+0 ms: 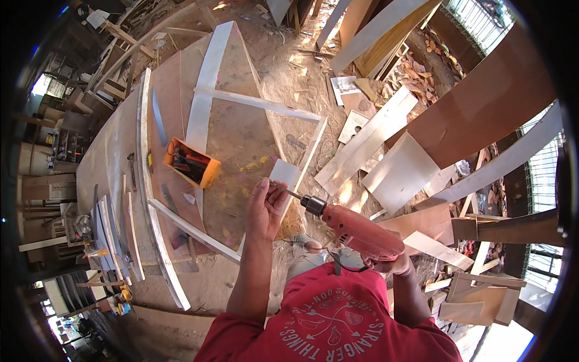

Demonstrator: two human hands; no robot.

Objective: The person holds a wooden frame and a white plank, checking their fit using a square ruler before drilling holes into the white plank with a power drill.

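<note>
A red power drill [362, 232] with a black chuck points up and to the left in front of my body. My right hand [389, 264] is wrapped round its handle; the drill's body partly hides those fingers. From the chuck a thin drill bit [291, 192] reaches toward my left hand [267, 202], whose thumb and fingers close on the bit's tip end. Just beyond that hand, a small white board piece [284, 172] lies at the edge of the worktable [238, 139].
An orange toolbox [209, 175] holding hand tools stands on the table. Long wood strips [148, 175] and a white wooden frame [265, 104] lie across it. Boards and sheets [368, 139] lean and lie on the dirt floor to the right. Leaves litter the ground there.
</note>
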